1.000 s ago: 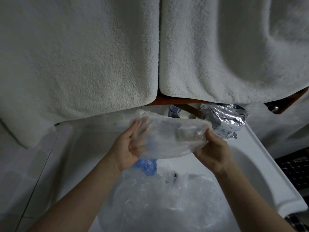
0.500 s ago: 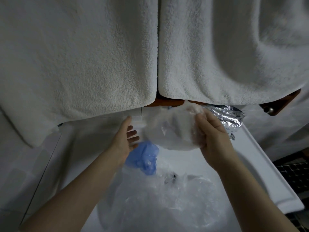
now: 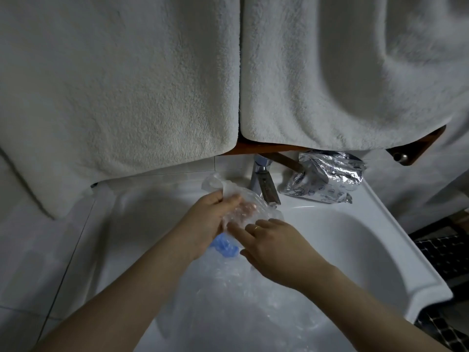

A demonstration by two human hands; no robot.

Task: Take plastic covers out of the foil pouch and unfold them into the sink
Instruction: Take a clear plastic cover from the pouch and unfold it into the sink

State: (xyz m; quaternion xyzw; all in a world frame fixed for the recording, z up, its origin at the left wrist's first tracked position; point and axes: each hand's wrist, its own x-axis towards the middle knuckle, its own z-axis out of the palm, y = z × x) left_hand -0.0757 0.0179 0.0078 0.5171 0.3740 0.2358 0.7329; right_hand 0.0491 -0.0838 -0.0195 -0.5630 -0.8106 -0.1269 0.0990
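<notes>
A crumpled clear plastic cover point(image 3: 238, 199) is held up over the back part of the sink point(image 3: 375, 240), just in front of the tap point(image 3: 265, 182). The left hand point(image 3: 203, 224) grasps it with fingers curled round the film, some fingertips showing pink through the plastic. The right hand point(image 3: 276, 247) lies against the cover's near side with its fingers stretched out fairly straight, touching the film rather than gripping it; a ring sits on one finger. A blue bunched piece point(image 3: 225, 246) peeks out between the two wrists.

Below the forearms, a heap of unfolded clear covers point(image 3: 236, 301) fills the near part of the basin, leaving bare white bowl to the right.

The foil pouch point(image 3: 327, 177) rests on the sink's back ledge to the right of the tap, well apart from both hands, creased and silver. Its lower face carries small printed icons and text, too small to read.

Two white towels point(image 3: 127, 85) hang from a wooden rail point(image 3: 266, 148) close above the ledge, so headroom behind the tap is tight.
</notes>
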